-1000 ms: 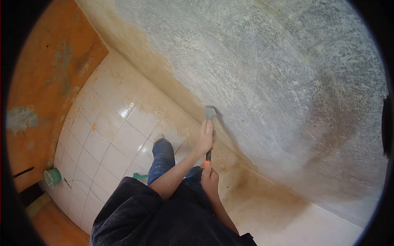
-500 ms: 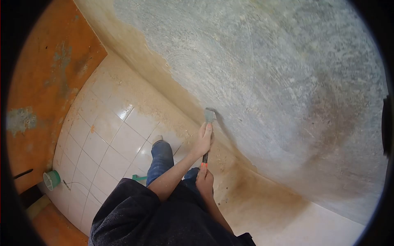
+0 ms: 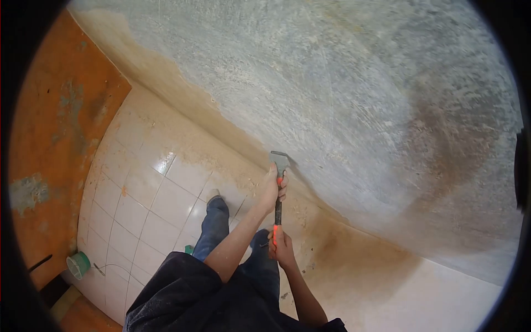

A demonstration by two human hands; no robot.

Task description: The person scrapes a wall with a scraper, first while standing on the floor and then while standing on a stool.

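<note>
The long-handled scraper [image 3: 278,212] is held in front of the body, its flat, wide blade [image 3: 280,161] close to the lower part of the rough grey wall [image 3: 354,110]. Whether the edge meets the surface or hangs just off it is hard to tell from this angle.

The left hand [image 3: 269,193] is closed round the upper shaft just behind the blade, fingers wrapped over the red band there; the right hand [image 3: 282,252] grasps the red grip [image 3: 276,234] at the lower end. A length of dark shaft shows between them.

The tool looks stiff all along, probably metal at the head and firm at the handle, so it should pass a push straight through without bending. I judge it moderate in weight and a little heavier toward the blade, easy enough for two hands. It does not look fragile, though the edge may be sharp, so the fingers belong on the shaft and grip, behind the head. The red parts look like the surest holds; the dark shaft may be smoother, and the pale dust on the floor [image 3: 180,124] could make it slippery if it coats the palms
</note>
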